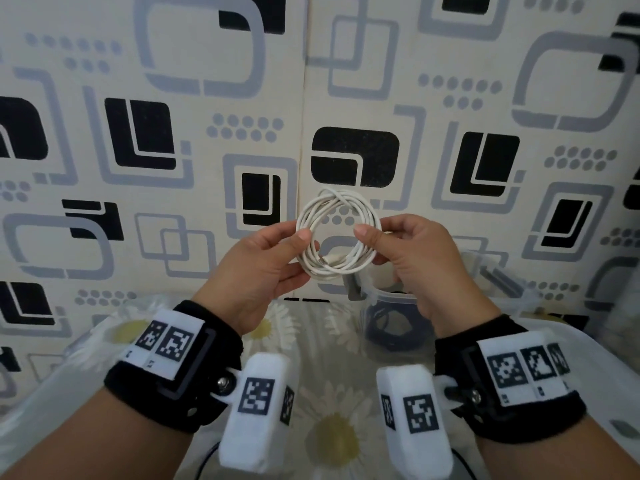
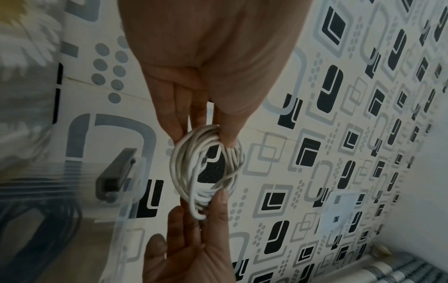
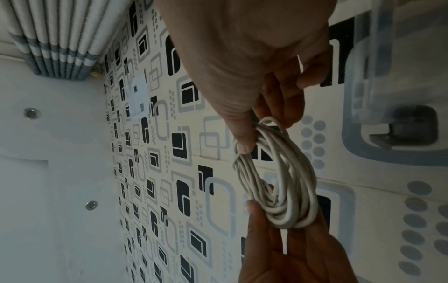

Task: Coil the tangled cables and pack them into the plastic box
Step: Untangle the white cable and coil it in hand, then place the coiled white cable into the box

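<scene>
A white cable (image 1: pixel 331 198) wound into a round coil hangs in the air in front of the patterned wall. My left hand (image 1: pixel 303 252) pinches its left side between thumb and fingers, and my right hand (image 1: pixel 370 245) pinches its right side the same way. One plug end lies along the bottom of the coil. In the left wrist view the coil (image 2: pixel 180 168) sits between my left hand (image 2: pixel 203 137) above and the right hand below. The right wrist view shows the coil (image 3: pixel 303 172) under my right hand (image 3: pixel 266 134). The clear plastic box (image 1: pixel 389 298) stands below and behind my right hand.
A coiled black cable (image 1: pixel 391 329) lies inside the box. The box's clear lid (image 1: pixel 498 271) with grey latches leans behind it at the right. The table wears a daisy-print cloth (image 1: pixel 332 427). A thin dark cable (image 1: pixel 207 459) shows at the near edge.
</scene>
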### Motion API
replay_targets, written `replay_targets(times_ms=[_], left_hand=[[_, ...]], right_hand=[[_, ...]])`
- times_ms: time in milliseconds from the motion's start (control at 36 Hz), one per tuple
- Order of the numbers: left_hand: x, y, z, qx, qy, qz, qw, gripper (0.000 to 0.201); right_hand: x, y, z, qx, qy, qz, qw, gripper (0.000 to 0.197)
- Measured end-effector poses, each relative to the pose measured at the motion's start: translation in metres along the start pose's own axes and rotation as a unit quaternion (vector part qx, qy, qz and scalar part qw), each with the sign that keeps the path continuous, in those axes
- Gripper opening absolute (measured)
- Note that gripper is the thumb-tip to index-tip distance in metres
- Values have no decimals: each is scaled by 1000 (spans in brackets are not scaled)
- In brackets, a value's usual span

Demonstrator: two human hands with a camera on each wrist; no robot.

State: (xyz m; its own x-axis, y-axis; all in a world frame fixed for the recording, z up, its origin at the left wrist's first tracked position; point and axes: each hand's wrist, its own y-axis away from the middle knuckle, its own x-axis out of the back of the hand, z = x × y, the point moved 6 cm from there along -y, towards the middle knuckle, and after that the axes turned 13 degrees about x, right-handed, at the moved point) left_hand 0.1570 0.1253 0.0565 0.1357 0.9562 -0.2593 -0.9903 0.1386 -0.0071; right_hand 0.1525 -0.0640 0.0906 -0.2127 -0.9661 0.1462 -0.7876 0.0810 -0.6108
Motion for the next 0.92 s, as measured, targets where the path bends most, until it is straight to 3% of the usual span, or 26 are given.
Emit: replay_targets(times_ms=[167, 333, 583, 722, 833, 917], left_hand=[[-14, 2, 8, 5, -29, 18, 999, 29], [-38, 3, 24, -5, -78, 37, 996, 29], [-66, -10, 35, 20, -136, 55, 989, 27], [-79, -24, 31, 31, -188, 66, 979, 37], [-87, -33, 23, 22, -239, 65, 969, 17], [-89, -42, 16, 29, -279, 78, 957, 16]], right_hand=[[14, -19, -7, -7, 71, -25, 997, 36], [34, -37, -24, 16, 133, -61, 989, 25], [59, -60, -15, -29, 200, -126, 971, 30], [68, -66, 2, -56, 259, -159, 951, 32], [69, -63, 18, -67, 295, -197, 932, 34], [70, -60, 26, -69, 320, -214, 920, 36]])
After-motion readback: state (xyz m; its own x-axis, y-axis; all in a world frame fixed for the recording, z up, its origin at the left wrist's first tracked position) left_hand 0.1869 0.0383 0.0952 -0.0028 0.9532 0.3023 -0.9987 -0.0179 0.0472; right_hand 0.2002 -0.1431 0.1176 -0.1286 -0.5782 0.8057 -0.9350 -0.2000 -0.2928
